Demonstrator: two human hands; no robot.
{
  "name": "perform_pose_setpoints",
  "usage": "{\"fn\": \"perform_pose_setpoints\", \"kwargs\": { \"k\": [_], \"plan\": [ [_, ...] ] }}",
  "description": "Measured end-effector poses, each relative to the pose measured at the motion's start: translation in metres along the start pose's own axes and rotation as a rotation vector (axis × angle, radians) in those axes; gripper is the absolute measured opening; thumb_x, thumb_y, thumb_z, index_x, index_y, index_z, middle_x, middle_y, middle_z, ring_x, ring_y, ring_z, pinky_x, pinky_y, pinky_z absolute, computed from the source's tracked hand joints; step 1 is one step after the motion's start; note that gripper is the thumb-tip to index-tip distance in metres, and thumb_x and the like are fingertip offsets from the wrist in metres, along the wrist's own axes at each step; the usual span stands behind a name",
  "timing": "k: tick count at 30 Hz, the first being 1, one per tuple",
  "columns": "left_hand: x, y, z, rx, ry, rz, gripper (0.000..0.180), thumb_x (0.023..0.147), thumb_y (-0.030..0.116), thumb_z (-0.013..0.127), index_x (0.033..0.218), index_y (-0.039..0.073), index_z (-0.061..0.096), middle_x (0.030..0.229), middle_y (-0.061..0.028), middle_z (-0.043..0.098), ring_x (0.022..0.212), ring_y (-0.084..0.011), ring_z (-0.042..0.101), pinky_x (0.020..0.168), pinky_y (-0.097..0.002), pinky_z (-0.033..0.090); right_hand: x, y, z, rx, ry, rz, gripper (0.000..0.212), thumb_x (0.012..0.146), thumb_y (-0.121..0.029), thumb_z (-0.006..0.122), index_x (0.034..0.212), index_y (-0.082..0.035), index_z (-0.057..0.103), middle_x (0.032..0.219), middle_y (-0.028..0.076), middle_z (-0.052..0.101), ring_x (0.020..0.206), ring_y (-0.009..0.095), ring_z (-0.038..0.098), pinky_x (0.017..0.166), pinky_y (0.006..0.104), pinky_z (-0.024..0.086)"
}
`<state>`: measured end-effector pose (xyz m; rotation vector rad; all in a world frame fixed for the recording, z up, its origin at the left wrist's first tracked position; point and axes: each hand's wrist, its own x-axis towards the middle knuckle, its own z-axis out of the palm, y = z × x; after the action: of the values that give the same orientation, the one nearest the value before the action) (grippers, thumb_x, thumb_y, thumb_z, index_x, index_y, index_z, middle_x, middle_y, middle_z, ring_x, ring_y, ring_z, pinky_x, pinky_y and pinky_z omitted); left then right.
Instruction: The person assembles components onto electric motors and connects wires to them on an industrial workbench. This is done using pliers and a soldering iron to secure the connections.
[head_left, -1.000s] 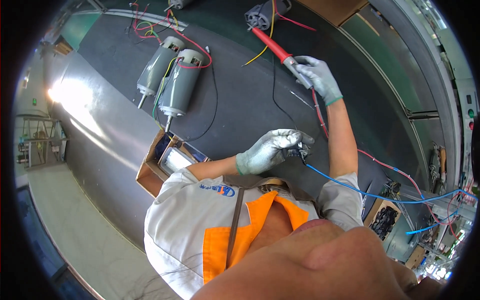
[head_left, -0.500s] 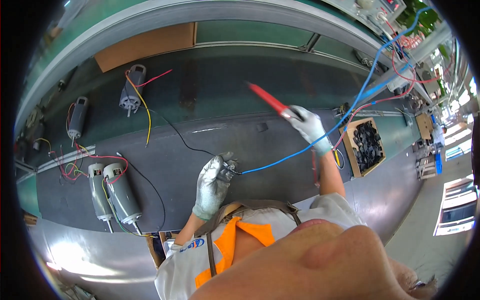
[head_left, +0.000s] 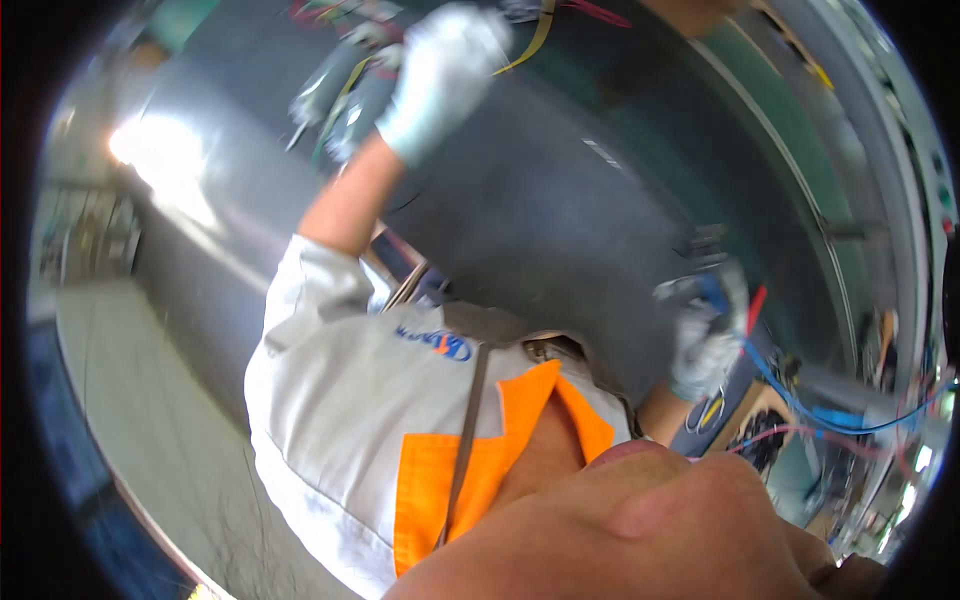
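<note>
My left hand [head_left: 450,75], in a pale glove, is stretched out at the far left beside grey cylindrical motors [head_left: 365,115]. Its fingers are smeared by motion, and whether they hold anything does not show. To the right, my gloved right hand [head_left: 708,340] is closed, with a slim red tool [head_left: 757,305] sticking out of it; the tool's kind is blurred. A blue cable [head_left: 800,402] runs from the right edge to this hand. Something dark lies by its fingertips, too blurred to name.
The dark worktop [head_left: 540,210] spreads between my hands. A yellow wire [head_left: 540,45] and a red wire [head_left: 600,12] lie beyond the left hand. A cardboard box [head_left: 745,410] of black parts stands right of my right hand. A metal frame [head_left: 905,170] borders the far side.
The view has swung round to the left. My left hand has left the black wire and blue cable end and reached toward the motors. The blue cable now meets my right hand.
</note>
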<state>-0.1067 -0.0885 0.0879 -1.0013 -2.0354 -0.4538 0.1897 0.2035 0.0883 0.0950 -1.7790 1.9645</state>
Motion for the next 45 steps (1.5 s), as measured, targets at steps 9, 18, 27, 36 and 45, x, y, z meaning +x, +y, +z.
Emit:
{"fn": "perform_pose_setpoints", "kwargs": {
  "k": [9,18,27,36,45],
  "plan": [
    [-0.105,-0.04,-0.066,0.462,-0.646,-0.685,0.082,0.08,0.068,0.071,0.125,0.0,0.058,0.103,-0.0254,0.07,0.096,-0.0424,0.069,0.083,-0.0493,0.056,0.003,0.065,-0.01,-0.452,-0.055,0.627,0.048,0.098,-0.013,0.063,0.144,-0.004,0.054,0.082,0.006,0.071,0.069,0.009,0.062,0.065,0.0266,0.051],
    [-0.112,-0.054,-0.06,0.318,-0.646,-0.816,0.11,0.067,0.051,0.09,0.146,-0.006,0.039,0.121,-0.0284,0.065,0.105,-0.0404,0.068,0.089,-0.0447,0.055,0.004,0.063,-0.019,-0.639,0.026,0.567,0.037,0.095,-0.023,0.068,0.126,-0.003,0.066,0.113,0.018,0.072,0.081,0.028,0.069,0.079,0.0369,0.054],
    [-0.102,0.113,-0.054,-0.268,-0.589,-0.907,0.122,0.062,0.047,0.093,0.149,-0.012,0.031,0.126,-0.032,0.06,0.116,-0.0403,0.062,0.099,-0.0444,0.051,0.027,0.116,-0.102,-1.672,-0.124,0.188,0.04,0.094,-0.026,0.065,0.133,-0.021,0.063,0.134,0.013,0.06,0.119,0.034,0.058,0.095,0.0474,0.052],
    [-0.085,0.187,-0.023,-0.393,-0.792,-0.697,0.134,0.062,0.052,0.091,0.156,-0.006,0.016,0.13,-0.0278,0.053,0.122,-0.0415,0.053,0.098,-0.0472,0.05,0.027,0.098,-0.071,-1.309,0.081,0.02,0.023,0.093,-0.022,0.067,0.112,-0.009,0.071,0.105,0.015,0.071,0.097,0.032,0.068,0.085,0.0415,0.054],
    [-0.045,0.166,-0.019,-0.375,-0.522,0.272,0.05,0.074,0.018,0.071,0.124,0.016,0.067,0.096,-0.0011,0.065,0.092,-0.0236,0.063,0.082,-0.0395,0.053,-0.016,0.05,0.054,-1.14,-0.094,-0.074,0.022,0.087,-0.022,0.074,0.105,-0.011,0.067,0.08,0.01,0.067,0.071,0.028,0.066,0.06,0.039,0.053]
  ]
}}
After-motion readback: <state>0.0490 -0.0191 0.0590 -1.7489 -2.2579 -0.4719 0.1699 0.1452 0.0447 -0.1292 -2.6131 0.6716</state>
